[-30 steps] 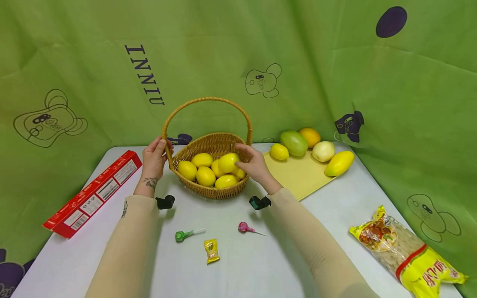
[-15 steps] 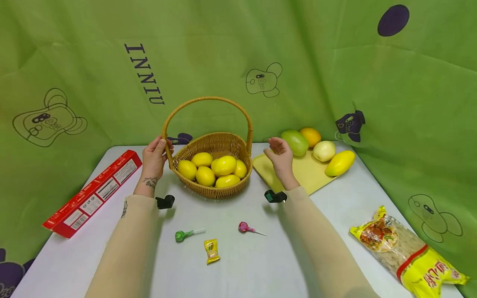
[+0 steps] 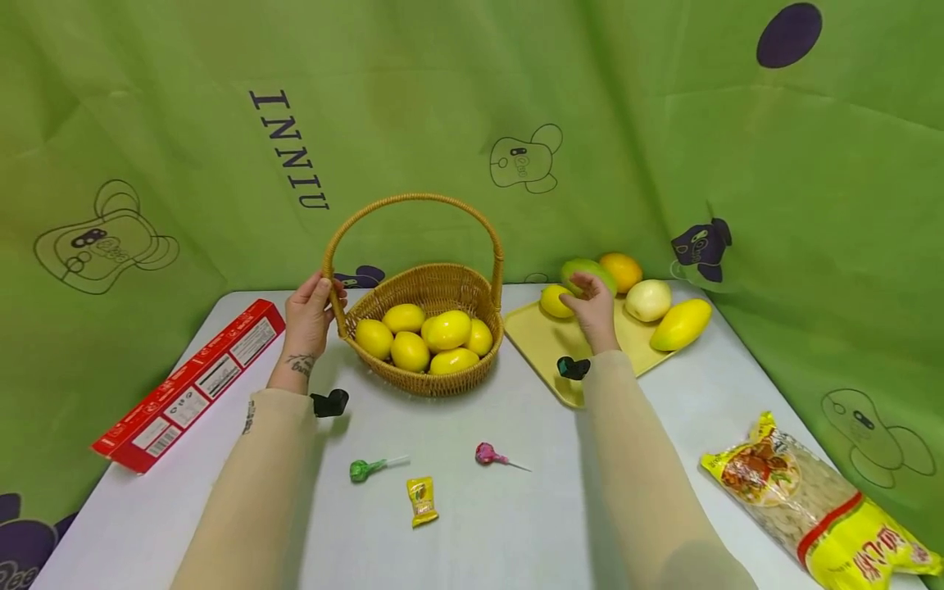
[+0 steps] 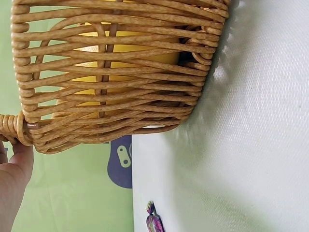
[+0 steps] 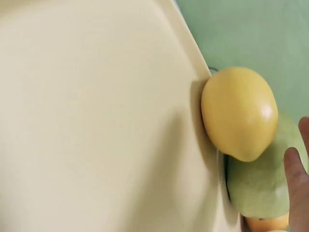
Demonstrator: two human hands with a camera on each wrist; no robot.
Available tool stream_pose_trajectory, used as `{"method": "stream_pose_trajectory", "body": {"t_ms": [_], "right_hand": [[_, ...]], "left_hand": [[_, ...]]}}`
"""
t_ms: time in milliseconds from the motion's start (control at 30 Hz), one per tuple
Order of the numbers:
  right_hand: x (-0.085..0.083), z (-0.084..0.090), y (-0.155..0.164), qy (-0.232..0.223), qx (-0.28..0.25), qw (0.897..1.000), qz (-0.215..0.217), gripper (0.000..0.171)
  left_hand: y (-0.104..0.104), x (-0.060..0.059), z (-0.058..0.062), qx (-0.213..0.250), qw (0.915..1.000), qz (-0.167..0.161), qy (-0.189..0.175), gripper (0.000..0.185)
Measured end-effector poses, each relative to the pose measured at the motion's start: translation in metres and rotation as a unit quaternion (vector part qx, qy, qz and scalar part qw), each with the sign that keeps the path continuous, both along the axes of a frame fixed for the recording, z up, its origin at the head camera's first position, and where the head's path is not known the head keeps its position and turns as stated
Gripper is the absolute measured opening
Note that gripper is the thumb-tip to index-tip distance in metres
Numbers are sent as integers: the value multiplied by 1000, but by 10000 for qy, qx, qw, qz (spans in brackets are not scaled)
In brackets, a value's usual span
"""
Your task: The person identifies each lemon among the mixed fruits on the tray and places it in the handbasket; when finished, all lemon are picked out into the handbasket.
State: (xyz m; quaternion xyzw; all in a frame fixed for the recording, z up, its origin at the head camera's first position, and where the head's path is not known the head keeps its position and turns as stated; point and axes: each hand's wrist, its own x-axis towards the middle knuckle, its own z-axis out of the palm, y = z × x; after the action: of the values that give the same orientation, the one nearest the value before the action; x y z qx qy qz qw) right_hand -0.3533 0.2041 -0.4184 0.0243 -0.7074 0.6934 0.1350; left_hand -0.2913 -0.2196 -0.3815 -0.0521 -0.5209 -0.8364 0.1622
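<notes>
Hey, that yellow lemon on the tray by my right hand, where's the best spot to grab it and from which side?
Probably from above, fingers across the rounded middle of the lemon. The green mango presses against its right side and the tray rim hugs its back, so only the top and near side are free for the right hand.

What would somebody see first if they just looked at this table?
Probably the basket in the middle, heaped with yellow lemons, with the left hand holding its handle. Next, the right hand reaching to the fruit at the back of the yellow tray, by a lone lemon and a green mango.
</notes>
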Motion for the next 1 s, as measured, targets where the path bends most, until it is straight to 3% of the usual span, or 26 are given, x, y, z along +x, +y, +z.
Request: {"method": "stream_pose_trajectory", "body": {"t_ms": [100, 200, 300, 400, 667, 1000], "right_hand": [[-7, -4, 2, -21, 209, 9998, -12, 49], [-10, -6, 0, -134, 796, 9966, 136, 53], [-11, -11, -5, -457, 1525, 9861, 481, 64], [-10, -15, -10, -739, 1932, 9760, 682, 72], [-9, -18, -16, -638, 1839, 9792, 578, 69], [-5, -24, -7, -868, 1484, 9828, 673, 58]], "left_hand": [[0, 0, 0, -8, 10000, 8, -14, 14], [-2, 1, 0, -24, 10000, 4, -50, 19], [-3, 3, 1, -49, 9999, 39, -95, 21], [-4, 5, 1, -60, 9999, 18, -123, 17], [-3, 5, 2, -83, 9999, -22, -136, 18], [-2, 1, 0, -81, 9999, -20, -68, 20]]}}
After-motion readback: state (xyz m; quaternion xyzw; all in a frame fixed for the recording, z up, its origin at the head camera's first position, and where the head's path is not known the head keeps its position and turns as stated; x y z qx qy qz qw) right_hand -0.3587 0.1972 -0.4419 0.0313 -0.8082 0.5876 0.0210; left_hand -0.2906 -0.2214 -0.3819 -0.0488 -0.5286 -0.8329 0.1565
